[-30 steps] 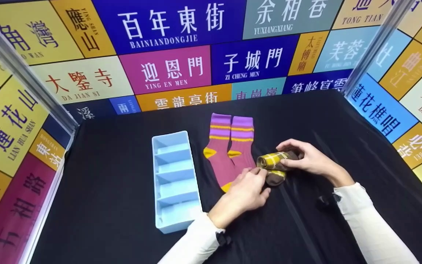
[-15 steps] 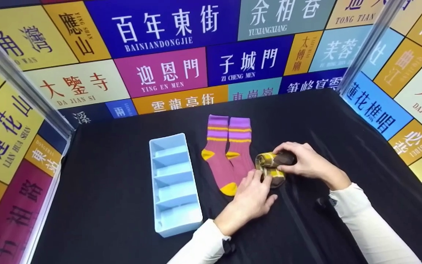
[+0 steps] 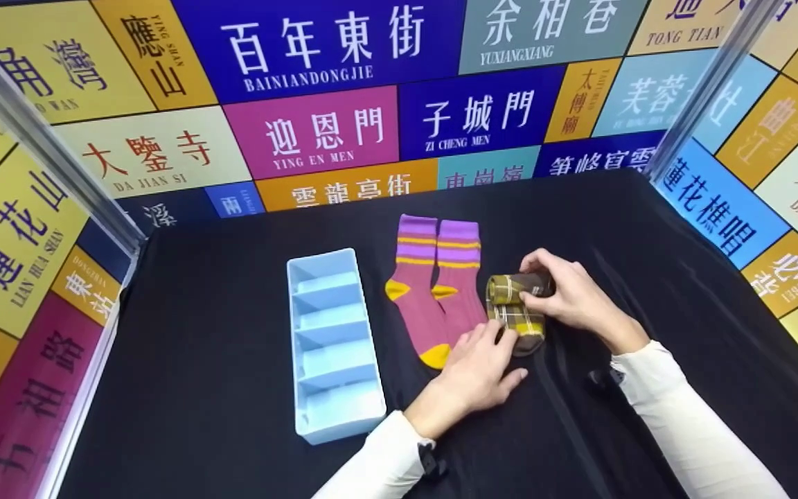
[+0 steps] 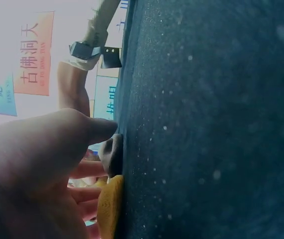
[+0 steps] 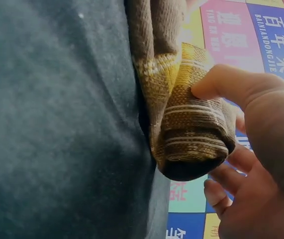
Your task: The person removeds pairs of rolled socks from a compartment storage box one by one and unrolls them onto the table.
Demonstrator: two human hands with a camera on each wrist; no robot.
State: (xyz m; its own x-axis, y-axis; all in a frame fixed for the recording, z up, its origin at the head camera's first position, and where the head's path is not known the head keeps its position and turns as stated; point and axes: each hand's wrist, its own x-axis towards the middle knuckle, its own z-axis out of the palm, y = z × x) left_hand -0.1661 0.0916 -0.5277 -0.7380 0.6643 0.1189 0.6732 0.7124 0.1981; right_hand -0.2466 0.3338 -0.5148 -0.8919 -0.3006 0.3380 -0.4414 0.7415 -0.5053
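A yellow-and-brown plaid sock pair lies partly rolled on the black cloth. My right hand grips the roll at its far end, thumb in front and fingers behind. The right wrist view shows the coiled plaid roll against the thumb, with a flat stretch of sock running from it. My left hand rests its fingertips on the near left edge of the plaid socks, fingers loosely extended and thumb apart. Mauve socks with purple cuffs lie flat to the left; their yellow toe shows beside the left fingers.
Left of the mauve socks stands a light blue divided box with several compartments. Black cloth covers the table. Upright panels with coloured sign prints enclose the back and sides.
The right hand has moved slightly up and back with the roll, and more flat plaid sock shows below it. The left fingers have loosened from a tighter pinch and spread.
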